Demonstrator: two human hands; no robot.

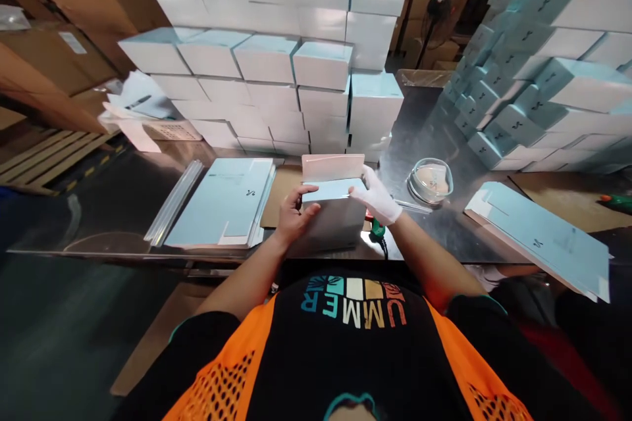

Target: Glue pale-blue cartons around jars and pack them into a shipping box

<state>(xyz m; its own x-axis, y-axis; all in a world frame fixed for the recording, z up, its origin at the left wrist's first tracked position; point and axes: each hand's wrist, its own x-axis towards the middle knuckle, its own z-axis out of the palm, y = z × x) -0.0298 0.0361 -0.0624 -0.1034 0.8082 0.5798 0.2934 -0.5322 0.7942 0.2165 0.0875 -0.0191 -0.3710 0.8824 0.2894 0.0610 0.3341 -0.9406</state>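
Close to the table's front edge, a white cardboard box (333,218) stands with a pale blue panel on top and its lid flap (333,164) raised at the back. My bare left hand (295,214) grips its left upper edge, thumb in front and fingers over the top. On the right upper corner, my right hand (378,198), in a white glove, holds the box with its thumb on the pale blue panel. Partly hidden behind my right wrist lies a green tool (378,230) with a dark cord.
Flat box blanks (222,200) lie left, beside clear strips (174,204). Stacked white boxes (266,59) form a wall behind; more boxes (533,92) stand right. A round clear container (430,181) sits right of my glove. More blanks (543,233) overhang the front edge.
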